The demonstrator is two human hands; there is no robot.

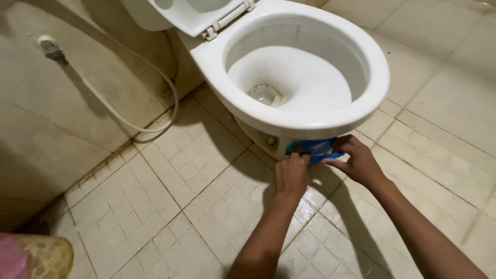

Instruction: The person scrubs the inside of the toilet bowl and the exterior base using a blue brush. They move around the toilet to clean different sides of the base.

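Both hands meet low in the middle of the frame, under the front of the toilet bowl [305,67]: the left hand [292,173] has its fingers curled down onto the left end of a small blue packet [316,149], and the right hand [356,163] pinches the packet's right end between thumb and fingers. That packet lies stretched between them, just below the bowl's white rim and right against the pedestal, above the tiled floor [170,206]. Judging by the two-ended grip, the step in hand looks like tearing or pulling the packet open; a clean tear would call for a firm pinch at each end and a pull apart, kept clear of the porcelain so the knuckles do not knock the bowl. Whether the packet is already open cannot be told, since the fingers cover its edges. Round about, the seat lid [191,13] stands raised at the upper left, a spray hose [129,116] loops down the stained wall [57,129] on the left from its nozzle [50,47], and a pink and patterned cloth [31,258] sits in the lower left corner. Overhang from the bowl crowds the hands from above, and the floor tiles near them look wet.
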